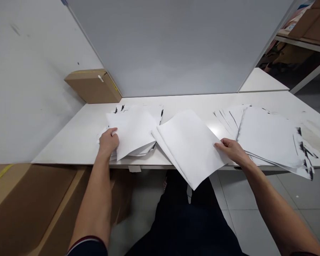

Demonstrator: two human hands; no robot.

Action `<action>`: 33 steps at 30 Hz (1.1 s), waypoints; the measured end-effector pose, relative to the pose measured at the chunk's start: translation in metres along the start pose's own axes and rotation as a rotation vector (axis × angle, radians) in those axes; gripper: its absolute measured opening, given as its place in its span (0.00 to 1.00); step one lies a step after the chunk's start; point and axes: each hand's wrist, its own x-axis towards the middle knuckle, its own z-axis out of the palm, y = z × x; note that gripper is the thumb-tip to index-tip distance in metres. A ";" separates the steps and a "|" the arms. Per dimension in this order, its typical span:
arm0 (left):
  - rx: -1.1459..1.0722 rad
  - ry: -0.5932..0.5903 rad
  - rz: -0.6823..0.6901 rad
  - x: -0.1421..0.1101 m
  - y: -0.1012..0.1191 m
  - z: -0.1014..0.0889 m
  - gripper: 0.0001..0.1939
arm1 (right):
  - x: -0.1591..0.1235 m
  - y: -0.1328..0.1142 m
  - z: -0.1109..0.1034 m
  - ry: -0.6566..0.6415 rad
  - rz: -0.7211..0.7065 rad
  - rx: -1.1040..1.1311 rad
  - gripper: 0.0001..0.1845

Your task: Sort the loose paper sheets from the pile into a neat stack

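Observation:
My right hand (232,151) pinches the right edge of a folded-looking white sheet of paper (190,142). That sheet is tilted, and its lower corner hangs past the table's front edge. At the left stack of paper (145,153), my left hand (108,142) has its fingers curled at the left edge of the top sheet (134,129), which bends upward at its front. Black marks show along the edges of the sheets beneath. Right of my right hand lies another paper stack (269,137), fanned out and black-smudged along its right side.
The white table (72,142) meets a grey upright panel (176,49) at the back. A cardboard box (96,87) stands at the back left, and larger cartons (29,206) sit below at left. A shelf (306,44) with boxes is at the right.

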 end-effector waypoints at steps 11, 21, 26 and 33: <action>-0.361 -0.392 0.471 -0.051 0.114 0.010 0.41 | -0.031 -0.037 -0.051 0.309 -0.557 -0.241 0.11; -1.150 -0.570 0.221 -0.082 0.140 0.055 0.16 | -0.043 -0.030 -0.101 0.298 -0.562 0.161 0.20; -1.249 -0.496 0.226 -0.089 0.132 0.062 0.14 | -0.021 0.000 -0.073 0.130 -0.259 0.400 0.27; -1.142 -0.536 0.224 -0.100 0.122 0.065 0.28 | 0.003 0.013 -0.021 0.136 -0.173 0.616 0.20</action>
